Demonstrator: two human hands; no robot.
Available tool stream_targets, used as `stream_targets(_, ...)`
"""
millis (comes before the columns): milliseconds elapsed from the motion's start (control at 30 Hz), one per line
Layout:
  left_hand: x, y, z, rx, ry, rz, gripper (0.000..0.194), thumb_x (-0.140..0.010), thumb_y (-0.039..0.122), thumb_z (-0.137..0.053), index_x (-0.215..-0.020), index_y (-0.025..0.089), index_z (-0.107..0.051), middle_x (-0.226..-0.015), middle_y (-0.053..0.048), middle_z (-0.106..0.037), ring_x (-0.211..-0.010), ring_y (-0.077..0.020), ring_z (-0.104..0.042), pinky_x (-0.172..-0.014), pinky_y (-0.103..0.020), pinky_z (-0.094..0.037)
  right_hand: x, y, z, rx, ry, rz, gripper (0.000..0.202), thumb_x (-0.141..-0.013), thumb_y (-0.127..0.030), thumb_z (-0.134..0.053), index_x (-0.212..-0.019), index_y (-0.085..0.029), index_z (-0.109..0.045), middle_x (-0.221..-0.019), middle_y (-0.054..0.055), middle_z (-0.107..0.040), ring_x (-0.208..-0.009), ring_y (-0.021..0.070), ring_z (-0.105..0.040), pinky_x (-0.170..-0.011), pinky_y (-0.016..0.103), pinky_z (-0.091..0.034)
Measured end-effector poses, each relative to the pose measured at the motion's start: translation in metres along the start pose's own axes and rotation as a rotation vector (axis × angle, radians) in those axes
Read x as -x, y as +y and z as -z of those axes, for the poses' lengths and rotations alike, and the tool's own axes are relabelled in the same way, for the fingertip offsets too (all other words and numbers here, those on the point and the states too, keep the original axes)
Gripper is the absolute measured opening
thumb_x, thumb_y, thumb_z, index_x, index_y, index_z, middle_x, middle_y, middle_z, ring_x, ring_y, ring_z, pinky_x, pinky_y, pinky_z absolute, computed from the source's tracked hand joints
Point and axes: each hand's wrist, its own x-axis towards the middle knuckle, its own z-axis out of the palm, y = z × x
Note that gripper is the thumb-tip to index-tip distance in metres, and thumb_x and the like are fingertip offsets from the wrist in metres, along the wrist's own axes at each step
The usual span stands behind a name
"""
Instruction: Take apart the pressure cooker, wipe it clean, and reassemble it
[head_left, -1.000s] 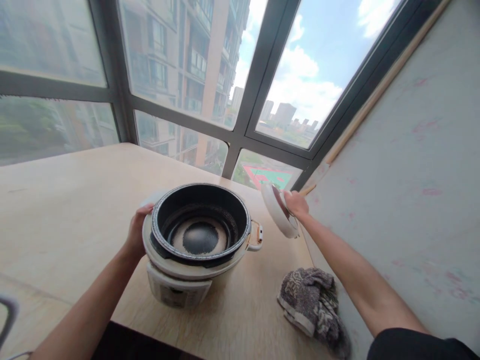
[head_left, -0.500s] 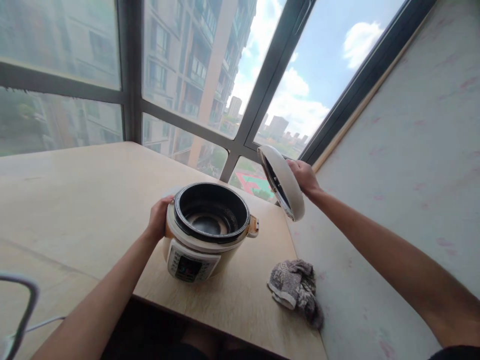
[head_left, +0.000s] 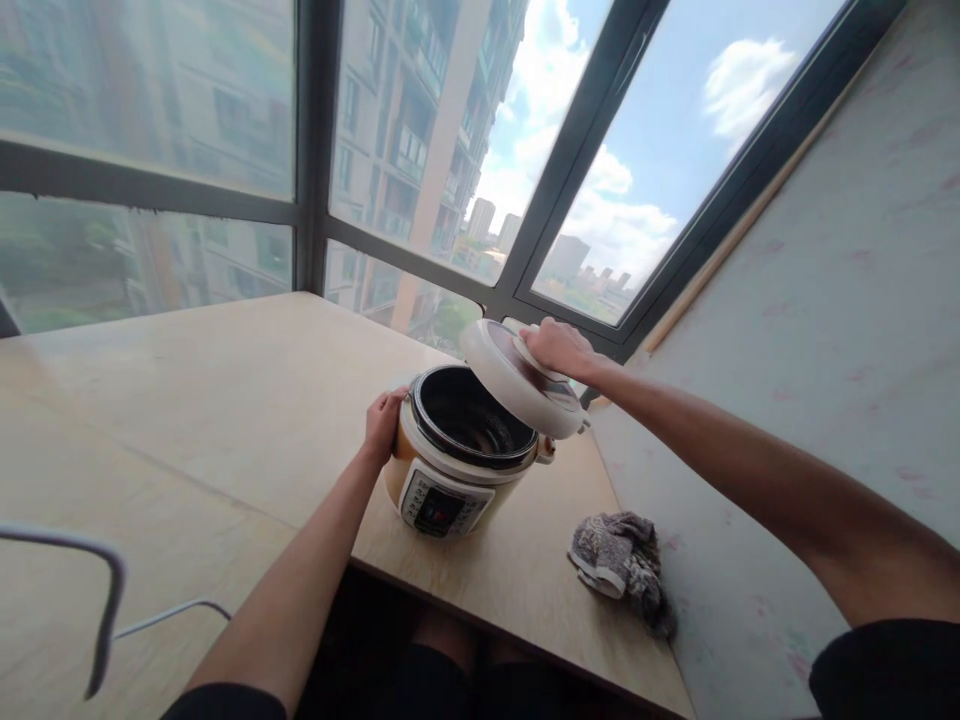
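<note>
A white and gold electric pressure cooker [head_left: 457, 480] stands on the wooden tabletop, its control panel facing me and its dark inner pot [head_left: 450, 400] showing. My left hand [head_left: 383, 425] is closed on the cooker's left side handle. The fingers of my right hand [head_left: 556, 347] wrap round the handle of the round white lid [head_left: 499, 365]. Tilted, with its top towards me, the lid hangs over the right back part of the pot's opening. Whether the lid touches the rim I cannot tell.
A crumpled grey patterned cloth [head_left: 622, 568] lies right of the cooker, near the wall [head_left: 810, 400]. A bent grey metal rod [head_left: 112, 580] and a thin white cord [head_left: 176, 612] are at lower left. Windows [head_left: 420, 150] rise behind the table [head_left: 150, 400].
My right hand has brought the lid left, from beside the cooker to over its opening, turning its top towards me. My left hand stays on the cooker. The whole view has shifted.
</note>
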Motion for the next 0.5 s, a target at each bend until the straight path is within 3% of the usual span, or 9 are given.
stream_targets(233, 0.002, 0.000, 0.001, -0.001, -0.018, -0.002, 0.036, -0.066, 0.051, -0.074, -0.067, 0.016, -0.063, -0.063, 0.003, -0.057, -0.063, -0.0133, -0.047, -0.062, -0.027, -0.039, 0.005, -0.027, -0.014, 0.035, -0.039, 0.042, 0.058, -0.096, -0.057, -0.047, -0.117, -0.006, -0.068, -0.120, 0.027, -0.070, -0.115, 0.0333, -0.066, -0.093, 0.035, -0.049)
stream_targets(500, 0.000, -0.005, 0.002, -0.022, -0.007, -0.027, 0.036, -0.068, 0.052, -0.072, -0.069, 0.017, -0.066, -0.066, 0.002, -0.059, -0.069, -0.0153, -0.051, -0.067, -0.027, -0.041, 0.014, -0.048, -0.028, 0.075, -0.095, 0.074, 0.054, -0.098, -0.054, -0.046, -0.117, -0.009, -0.069, -0.121, 0.026, -0.070, -0.117, 0.0340, -0.066, -0.093, 0.038, -0.050)
